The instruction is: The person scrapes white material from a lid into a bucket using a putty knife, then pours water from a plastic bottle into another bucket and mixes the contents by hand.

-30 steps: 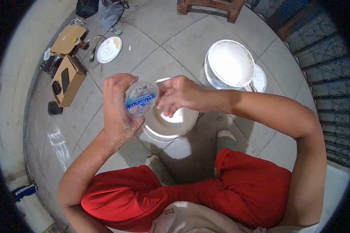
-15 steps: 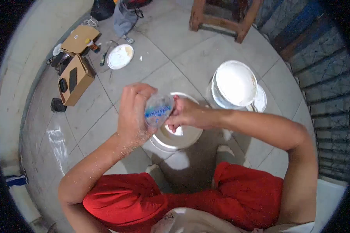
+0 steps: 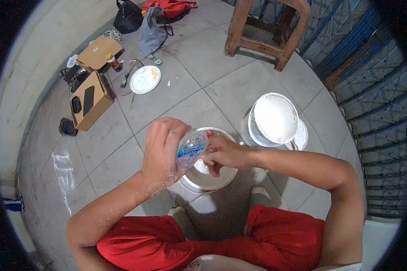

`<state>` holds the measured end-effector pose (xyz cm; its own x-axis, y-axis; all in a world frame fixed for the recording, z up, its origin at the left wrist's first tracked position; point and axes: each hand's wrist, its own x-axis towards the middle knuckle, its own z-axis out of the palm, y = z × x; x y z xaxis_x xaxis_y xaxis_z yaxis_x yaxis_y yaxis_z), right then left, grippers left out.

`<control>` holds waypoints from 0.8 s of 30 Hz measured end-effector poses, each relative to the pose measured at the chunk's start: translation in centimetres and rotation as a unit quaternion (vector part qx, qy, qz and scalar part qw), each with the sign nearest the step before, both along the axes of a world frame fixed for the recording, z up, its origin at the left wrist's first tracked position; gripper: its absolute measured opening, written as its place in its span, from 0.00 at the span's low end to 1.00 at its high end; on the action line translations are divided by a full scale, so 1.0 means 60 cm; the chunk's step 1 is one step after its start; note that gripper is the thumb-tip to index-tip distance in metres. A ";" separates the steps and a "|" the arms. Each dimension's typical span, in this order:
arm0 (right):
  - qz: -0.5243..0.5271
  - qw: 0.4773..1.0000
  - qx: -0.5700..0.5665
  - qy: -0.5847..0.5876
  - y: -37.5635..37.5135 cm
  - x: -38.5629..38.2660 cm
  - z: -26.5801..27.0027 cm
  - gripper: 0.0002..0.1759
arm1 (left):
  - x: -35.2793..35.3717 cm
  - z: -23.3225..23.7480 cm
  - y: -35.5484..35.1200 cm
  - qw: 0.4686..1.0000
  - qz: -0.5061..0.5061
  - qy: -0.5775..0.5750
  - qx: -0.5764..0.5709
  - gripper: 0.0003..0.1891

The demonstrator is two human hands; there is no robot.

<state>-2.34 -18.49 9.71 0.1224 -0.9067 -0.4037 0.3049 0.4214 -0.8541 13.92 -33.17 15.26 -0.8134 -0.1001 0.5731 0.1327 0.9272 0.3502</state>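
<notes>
My left hand (image 3: 160,151) is wrapped round a clear plastic cup (image 3: 192,151) with blue lettering on it. The cup is tilted above a round white bucket (image 3: 202,188) that stands on the floor between my feet. At the cup's right edge is my right hand (image 3: 230,154), its fingers curled. Whatever those fingers may be holding is hidden. A small red spot shows just above them. Pale material is visible inside the bucket, though hands and cup cover much of it. White specks dot my left wrist and forearm.
To the right stands a bucket of white material (image 3: 276,118), with a lid (image 3: 299,135) beside it. Another round white lid (image 3: 145,80) lies farther off. Cardboard boxes (image 3: 92,101) are at left, a wooden stool (image 3: 257,44) at the back, and a metal gate (image 3: 384,149) along the right.
Everything sits lower in the view, as the camera has tilted up. The cup has turned a little, and its lettering reads more clearly. Both hands remain together over the bucket.
</notes>
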 end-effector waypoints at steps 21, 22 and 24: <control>0.009 0.990 0.001 -0.143 0.013 -0.003 -0.027 0.11 | -0.007 0.011 0.006 0.999 -0.022 0.016 -0.028 0.33; 0.012 0.989 -0.010 -0.146 0.015 -0.002 -0.028 0.12 | -0.008 0.012 0.006 0.999 -0.022 0.015 -0.027 0.33; 0.003 0.982 -0.015 -0.189 0.011 0.000 -0.031 0.12 | -0.011 0.015 0.006 0.999 -0.026 0.029 -0.037 0.33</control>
<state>-2.33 -17.82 7.84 0.2637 -0.9160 -0.3023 0.5993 0.4011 -0.6928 13.29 -32.83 16.14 -0.7822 -0.0135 0.6229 0.1996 0.9417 0.2710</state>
